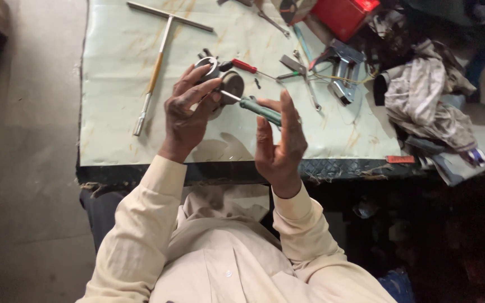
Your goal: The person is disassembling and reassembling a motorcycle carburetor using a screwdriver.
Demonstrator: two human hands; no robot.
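- Screwdriver (pixel 256 109) with a green handle sits in the right hand (pixel 279 143); the grip there is a loose pinch, thumb and fingertips pressed on the handle's rear end, palm open toward the camera.
- Left hand (pixel 188 109) wraps a round metal part (pixel 220 84), fingers curled over its top and thumb pressed against its side; this grip is closed on the part.
- Screwdriver's bare shaft runs from the handle up and left, its tip meeting the round metal part just beside the left thumb.
- Long axis of the screwdriver slants from lower right, at the right hand, to upper left, at the part; the tip points away from the person.
- Both hands hover above a pale green worktop (pixel 119 112), stained and worn, with a frayed dark front edge.
- Beyond the round metal part lie a T-handle wrench (pixel 158 62), a red-handled screwdriver (pixel 248 67) and metal brackets (pixel 341 70); crumpled rags (pixel 428 95) lie well to its right.
- Left of the worktop is bare grey floor (pixel 23 157).
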